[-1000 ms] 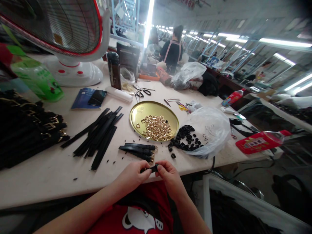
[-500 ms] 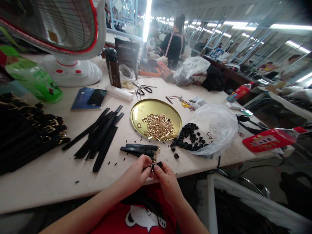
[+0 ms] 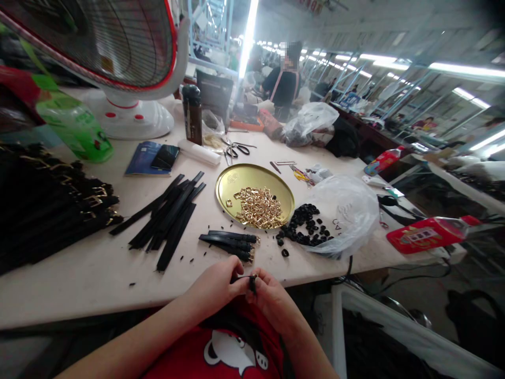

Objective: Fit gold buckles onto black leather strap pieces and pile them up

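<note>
Close to the table's front edge, my left hand (image 3: pixel 225 278) is closed on a short black strap (image 3: pixel 252 284). My right hand (image 3: pixel 273 299) pinches the same strap near its end, and the fingers hide most of it. Just beyond my hands lie several black straps with gold buckles (image 3: pixel 229 244). Loose gold buckles (image 3: pixel 261 208) are heaped on a round golden tray (image 3: pixel 224 181). Small black loops (image 3: pixel 303 223) spill from a clear plastic bag (image 3: pixel 349 210) to the right. Plain black straps (image 3: pixel 169 218) lie in a loose pile on the left.
A big stack of buckled black straps (image 3: pixel 51 210) fills the left side, below a fan (image 3: pixel 130 118). Scissors (image 3: pixel 236 150), a dark bottle (image 3: pixel 192 116) and a red-labelled bottle (image 3: pixel 426 234) stand or lie around. A white bin (image 3: pixel 337 331) is at lower right.
My fingers have shifted and turned the strap, so its end now points downward between them. The gold piece seen on it earlier is now mostly hidden. The view has tilted slightly.
</note>
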Tool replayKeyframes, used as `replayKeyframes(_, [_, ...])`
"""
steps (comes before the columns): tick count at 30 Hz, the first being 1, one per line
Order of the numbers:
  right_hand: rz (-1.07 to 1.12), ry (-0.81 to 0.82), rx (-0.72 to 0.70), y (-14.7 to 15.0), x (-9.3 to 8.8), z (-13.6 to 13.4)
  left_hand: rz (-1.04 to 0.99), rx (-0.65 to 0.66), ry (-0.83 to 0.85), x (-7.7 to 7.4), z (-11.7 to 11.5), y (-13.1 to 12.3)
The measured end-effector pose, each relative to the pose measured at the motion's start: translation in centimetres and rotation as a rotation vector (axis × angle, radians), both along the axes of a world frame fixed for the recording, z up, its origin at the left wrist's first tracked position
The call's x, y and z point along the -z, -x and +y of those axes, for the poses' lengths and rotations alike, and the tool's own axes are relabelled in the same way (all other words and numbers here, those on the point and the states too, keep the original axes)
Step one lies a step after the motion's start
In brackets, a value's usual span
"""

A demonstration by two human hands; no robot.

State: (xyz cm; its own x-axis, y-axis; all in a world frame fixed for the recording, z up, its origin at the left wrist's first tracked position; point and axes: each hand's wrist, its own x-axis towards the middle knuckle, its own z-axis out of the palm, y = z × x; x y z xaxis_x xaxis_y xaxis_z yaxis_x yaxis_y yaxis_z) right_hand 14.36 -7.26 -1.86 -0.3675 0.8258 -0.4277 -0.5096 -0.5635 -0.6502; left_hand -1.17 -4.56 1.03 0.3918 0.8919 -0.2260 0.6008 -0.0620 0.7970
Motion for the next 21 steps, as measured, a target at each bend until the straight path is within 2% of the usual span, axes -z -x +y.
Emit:
replayKeyframes(5, [-0.101,-0.086,0.009,-0.4,0.1,-0.4,0.032,0.129,0.134,-0.1,-0.3,1.1])
replayKeyframes(9, [-0.359,-0.193,0.120,-0.2,0.4,-0.4,0.039,0.136,0.075,-0.7,-0.4,1.8])
replayKeyframes(12, [-0.423,-0.202,0.171,0.2,0.5,-0.4,0.028,0.131,0.056,-0.8,-0.5,1.4])
replayKeyframes(14, [-0.442,-0.207,0.151,0.2,0.6,-0.4,0.004,0.119,0.098,-0.5,-0.5,1.0])
replayKeyframes(18, [-0.497,-0.176,0.004,-0.1,0.7,-0.4,-0.041,0.093,0.187,0.5,-0.1,1.0])
replayKeyframes(21, [-0.532,-0.158,0.004,-0.3,1.0,-0.2,-0.074,0.137,0.278,0.9,0.4,1.8])
